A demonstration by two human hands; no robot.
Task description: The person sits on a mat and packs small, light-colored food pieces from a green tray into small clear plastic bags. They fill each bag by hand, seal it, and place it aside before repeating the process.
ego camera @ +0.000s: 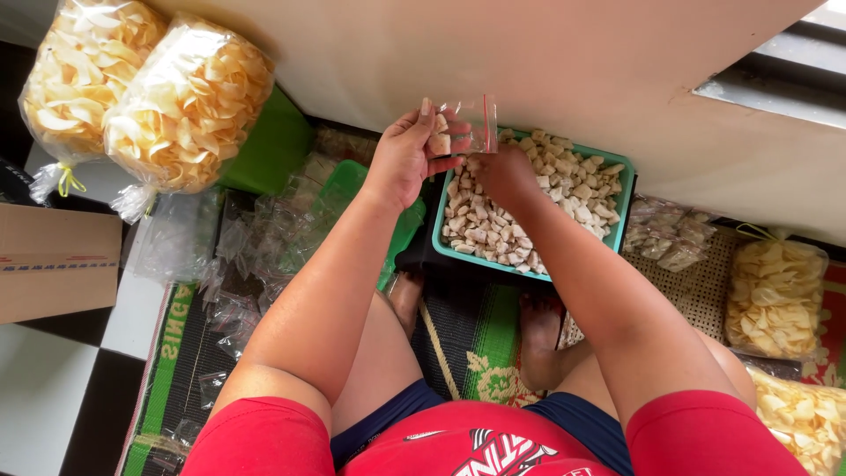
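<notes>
My left hand (407,154) holds up a small clear zip bag (467,125) with a red seal strip; a few pale snack pieces sit inside it. My right hand (502,174) hovers over a teal tray (622,198) full of pale cube-shaped snack pieces (564,189), its fingers curled at the bag's mouth. What the fingers hold is hidden. The tray rests on the floor mat in front of my crossed legs.
Two big clear bags of yellow chips (150,97) stand at the upper left, more chip bags (775,295) at the right. Empty small plastic bags (256,247) lie piled on the left beside green trays. A cardboard box (53,260) sits far left. A wall runs behind.
</notes>
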